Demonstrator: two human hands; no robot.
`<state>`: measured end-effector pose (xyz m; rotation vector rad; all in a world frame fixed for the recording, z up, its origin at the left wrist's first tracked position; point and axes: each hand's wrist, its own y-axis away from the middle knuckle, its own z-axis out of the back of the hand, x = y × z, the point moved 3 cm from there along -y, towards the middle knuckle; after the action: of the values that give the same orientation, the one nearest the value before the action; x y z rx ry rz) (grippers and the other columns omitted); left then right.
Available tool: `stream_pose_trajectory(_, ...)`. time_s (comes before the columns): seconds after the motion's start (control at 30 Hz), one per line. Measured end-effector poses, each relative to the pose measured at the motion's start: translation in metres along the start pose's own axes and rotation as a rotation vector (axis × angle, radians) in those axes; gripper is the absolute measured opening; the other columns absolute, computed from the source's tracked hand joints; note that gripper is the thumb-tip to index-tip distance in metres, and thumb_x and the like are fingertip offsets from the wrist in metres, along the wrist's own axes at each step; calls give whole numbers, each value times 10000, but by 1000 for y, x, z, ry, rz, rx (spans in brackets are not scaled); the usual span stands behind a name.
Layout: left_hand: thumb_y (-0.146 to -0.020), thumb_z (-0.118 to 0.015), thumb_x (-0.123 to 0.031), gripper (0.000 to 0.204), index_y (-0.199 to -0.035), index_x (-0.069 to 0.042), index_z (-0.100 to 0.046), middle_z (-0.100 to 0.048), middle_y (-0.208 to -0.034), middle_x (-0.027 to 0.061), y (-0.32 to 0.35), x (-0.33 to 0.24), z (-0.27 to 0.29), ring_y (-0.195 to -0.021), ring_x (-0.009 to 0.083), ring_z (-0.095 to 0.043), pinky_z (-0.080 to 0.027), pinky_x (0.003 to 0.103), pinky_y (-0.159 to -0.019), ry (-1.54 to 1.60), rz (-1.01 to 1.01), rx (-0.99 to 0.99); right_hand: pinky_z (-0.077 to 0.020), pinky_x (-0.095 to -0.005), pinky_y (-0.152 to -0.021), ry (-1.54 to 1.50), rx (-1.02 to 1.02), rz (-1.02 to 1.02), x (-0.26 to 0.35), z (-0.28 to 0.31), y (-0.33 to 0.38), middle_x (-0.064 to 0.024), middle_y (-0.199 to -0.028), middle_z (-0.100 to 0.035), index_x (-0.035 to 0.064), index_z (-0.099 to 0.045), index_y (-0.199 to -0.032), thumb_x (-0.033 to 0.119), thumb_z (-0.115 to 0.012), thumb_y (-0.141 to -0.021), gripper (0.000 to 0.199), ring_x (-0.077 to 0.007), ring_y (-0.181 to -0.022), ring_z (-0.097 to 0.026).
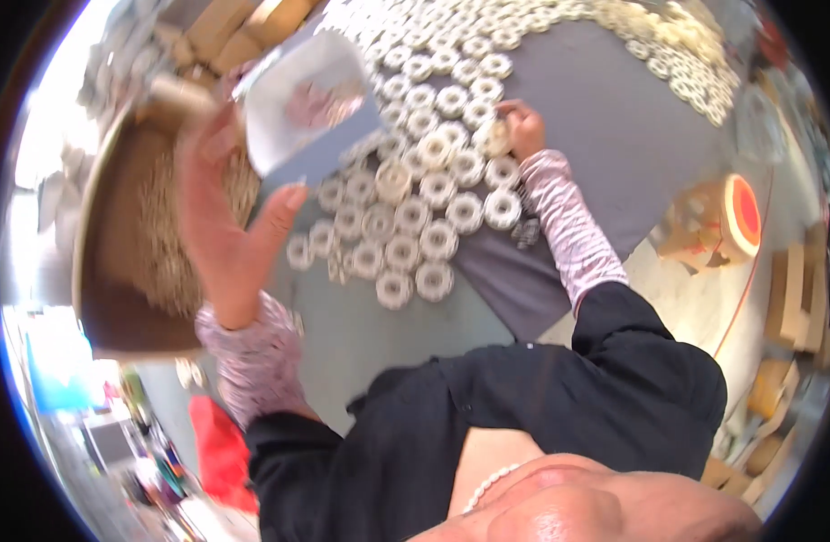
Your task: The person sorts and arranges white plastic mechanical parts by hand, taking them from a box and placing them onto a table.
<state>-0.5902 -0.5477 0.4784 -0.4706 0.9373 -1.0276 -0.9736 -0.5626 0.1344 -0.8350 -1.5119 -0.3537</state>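
My left hand (218,208), smeared by motion, is raised at the left with a white see-through plastic box (279,117). The thumb lies near the box's lower edge and the fingers reach behind its left side. Something pinkish shows blurred through or in the box. Many white ring-shaped parts (438,188) lie spread over the table below. Farther right, my right hand (525,131) has its fingers closed at a cream-white ring (493,137) on the right border of the spread. Some of its fingertips are hidden.
A big brown tub (94,289) with many thin tan pieces stands at the left. Grey cloth (605,99) covers part of the table, and more rings (686,77) lie at the far right. An orange-and-cream bucket (704,226) stands right, near cardboard boxes (794,298).
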Motion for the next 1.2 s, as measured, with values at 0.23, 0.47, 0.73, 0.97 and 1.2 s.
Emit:
stream_pose_trajectory(0.23, -840, -825, -189, 786, -1463, 95, -440, -484, -1503, 228, 47, -52, 65, -1392, 343, -458, -336, 444, -1171, 205, -95, 142, -544, -272, -898, -143, 269, -248, -16, 2, -52, -86, -981, -755, 16, -762, -987, 12, -528, -935, 239, -159, -911, -696)
stream_pose_trajectory(0.47, -866, -778, -137, 641, -1397, 101, -508, -557, -1405, 204, 52, -38, 108, -1271, 298, -523, -398, 414, -1082, 143, -349, 100, -479, -282, -680, 693, 188, 776, 23, 12, -18, -14, -814, -670, 54, -723, -945, 169, -560, -981, 203, -130, -728, -589)
stream_pose_trajectory(0.73, -896, -724, -78, 483, -1320, 107, -586, -640, -1294, 176, 71, -3, 151, -1133, 246, -598, -470, 381, -981, -74, -340, -55, -490, -341, -610, 667, 554, 444, 108, -107, 158, -99, -905, -605, 50, -629, -933, -32, -742, -766, 217, -213, -675, -605)
stream_pose_trajectory(0.97, -919, -684, -34, 376, -1263, 112, -644, -702, -1210, 156, 170, 1, 116, -1030, 208, -654, -524, 356, -905, 283, 107, 49, -533, -482, -780, 924, 888, 640, 100, -157, 161, -177, -1076, -637, 48, -624, -1048, -32, -588, -892, 179, -414, -960, -638)
stream_pose_trajectory(1.2, -793, -785, -83, 573, -1337, -55, -606, -578, -1331, 183, 417, 80, 115, -1232, 388, -545, -441, 446, -1070, -740, 942, -454, -513, -425, -950, 791, 965, 490, 104, -151, 160, -185, -1251, -653, 9, -667, -956, -71, -571, -872, 150, -386, -1152, -630)
